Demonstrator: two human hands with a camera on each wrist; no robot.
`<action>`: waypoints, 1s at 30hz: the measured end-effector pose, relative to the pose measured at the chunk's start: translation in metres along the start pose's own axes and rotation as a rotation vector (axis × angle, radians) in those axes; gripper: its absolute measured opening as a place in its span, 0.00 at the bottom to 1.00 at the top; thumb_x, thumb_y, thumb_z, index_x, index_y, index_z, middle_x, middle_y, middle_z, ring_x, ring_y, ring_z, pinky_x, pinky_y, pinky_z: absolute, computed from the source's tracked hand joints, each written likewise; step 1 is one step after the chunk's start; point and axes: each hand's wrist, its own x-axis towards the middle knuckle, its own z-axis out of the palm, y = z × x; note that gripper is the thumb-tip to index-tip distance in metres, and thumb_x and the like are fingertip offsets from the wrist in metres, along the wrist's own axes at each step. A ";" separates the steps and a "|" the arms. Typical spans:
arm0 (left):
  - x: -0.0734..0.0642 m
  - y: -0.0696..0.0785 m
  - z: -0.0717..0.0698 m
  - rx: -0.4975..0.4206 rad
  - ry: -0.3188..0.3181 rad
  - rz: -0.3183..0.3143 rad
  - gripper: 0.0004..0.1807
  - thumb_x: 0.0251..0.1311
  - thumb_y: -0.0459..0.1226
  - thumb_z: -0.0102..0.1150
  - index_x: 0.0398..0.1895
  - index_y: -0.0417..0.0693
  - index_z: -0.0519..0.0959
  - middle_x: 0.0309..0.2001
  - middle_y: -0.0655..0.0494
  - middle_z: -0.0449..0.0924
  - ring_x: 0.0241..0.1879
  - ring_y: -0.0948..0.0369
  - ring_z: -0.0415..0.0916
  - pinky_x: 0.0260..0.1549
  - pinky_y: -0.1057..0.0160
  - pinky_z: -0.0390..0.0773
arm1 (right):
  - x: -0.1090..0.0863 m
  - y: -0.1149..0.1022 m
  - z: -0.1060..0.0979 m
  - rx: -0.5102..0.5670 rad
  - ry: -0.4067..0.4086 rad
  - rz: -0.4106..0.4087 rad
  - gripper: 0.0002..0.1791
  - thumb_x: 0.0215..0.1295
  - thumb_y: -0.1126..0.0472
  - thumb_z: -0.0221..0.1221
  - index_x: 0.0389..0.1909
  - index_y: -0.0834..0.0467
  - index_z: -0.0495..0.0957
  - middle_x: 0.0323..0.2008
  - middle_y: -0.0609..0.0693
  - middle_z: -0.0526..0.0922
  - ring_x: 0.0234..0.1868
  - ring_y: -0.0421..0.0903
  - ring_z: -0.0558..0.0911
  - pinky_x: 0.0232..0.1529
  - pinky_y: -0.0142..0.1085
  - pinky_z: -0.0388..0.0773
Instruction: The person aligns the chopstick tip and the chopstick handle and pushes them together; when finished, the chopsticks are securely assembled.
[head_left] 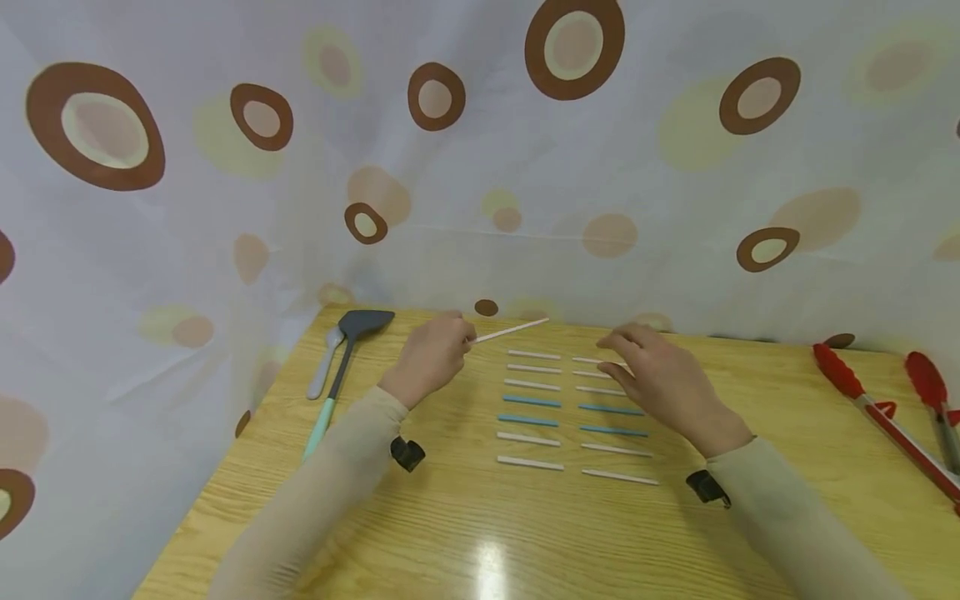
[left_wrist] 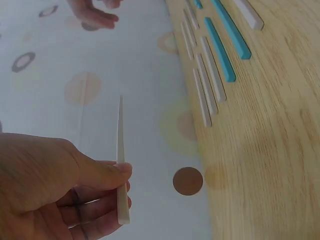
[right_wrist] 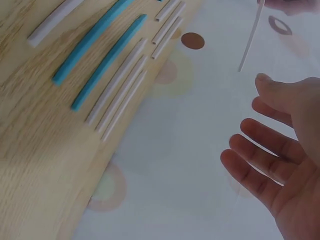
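My left hand (head_left: 433, 357) pinches a slim white stick (left_wrist: 120, 137) between thumb and fingers, near its thicker square end. The stick tapers to a thin tip and is held above the table's far edge, pointing to the right. My right hand (head_left: 667, 385) hovers over the far end of the right column, fingers spread and slightly bent, holding nothing. Below the hands lie two columns of short sticks, white ones (head_left: 530, 462) and blue ones (head_left: 531, 401), in nearly parallel rows. The right hand partly hides the far white sticks (right_wrist: 122, 90) in the head view.
A dark grey spatula (head_left: 363, 323) with a mint handle and a grey spoon (head_left: 324, 367) lie at the left. Red-tipped tongs (head_left: 892, 423) lie at the right. A patterned cloth (head_left: 480, 167) hangs behind the wooden table (head_left: 420, 517).
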 end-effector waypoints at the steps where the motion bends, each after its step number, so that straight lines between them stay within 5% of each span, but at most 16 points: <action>1: 0.000 -0.005 0.001 -0.027 -0.005 -0.024 0.06 0.66 0.31 0.62 0.42 0.44 0.86 0.38 0.53 0.80 0.36 0.58 0.80 0.32 0.62 0.81 | -0.001 0.002 0.001 0.001 -0.011 0.000 0.21 0.72 0.47 0.57 0.47 0.62 0.80 0.44 0.57 0.79 0.37 0.52 0.81 0.24 0.41 0.78; 7: 0.002 -0.029 0.009 -0.176 -0.015 -0.117 0.06 0.66 0.28 0.59 0.38 0.35 0.85 0.34 0.47 0.82 0.30 0.56 0.79 0.29 0.59 0.79 | -0.004 0.009 0.005 -0.014 -0.070 0.039 0.16 0.57 0.60 0.72 0.44 0.62 0.81 0.42 0.56 0.79 0.38 0.52 0.80 0.25 0.41 0.78; 12: 0.000 -0.043 0.015 -0.242 -0.008 -0.205 0.04 0.63 0.25 0.59 0.35 0.31 0.83 0.31 0.44 0.81 0.30 0.53 0.79 0.31 0.57 0.80 | -0.001 0.015 0.010 -0.003 -0.150 0.104 0.15 0.59 0.61 0.71 0.44 0.62 0.81 0.42 0.57 0.80 0.39 0.53 0.80 0.31 0.44 0.80; 21: -0.011 -0.056 0.024 -0.205 -0.013 -0.284 0.07 0.55 0.18 0.57 0.25 0.33 0.77 0.22 0.46 0.74 0.22 0.56 0.65 0.23 0.60 0.67 | 0.004 0.029 0.026 0.031 -0.286 0.207 0.14 0.61 0.60 0.70 0.45 0.62 0.82 0.42 0.58 0.81 0.39 0.53 0.81 0.34 0.46 0.80; 30: -0.016 -0.062 0.031 -0.176 -0.090 -0.344 0.07 0.58 0.19 0.56 0.27 0.34 0.75 0.24 0.46 0.74 0.26 0.53 0.74 0.24 0.60 0.74 | 0.006 0.035 0.040 0.076 -0.408 0.268 0.12 0.64 0.63 0.67 0.47 0.62 0.81 0.42 0.57 0.81 0.39 0.52 0.81 0.34 0.45 0.79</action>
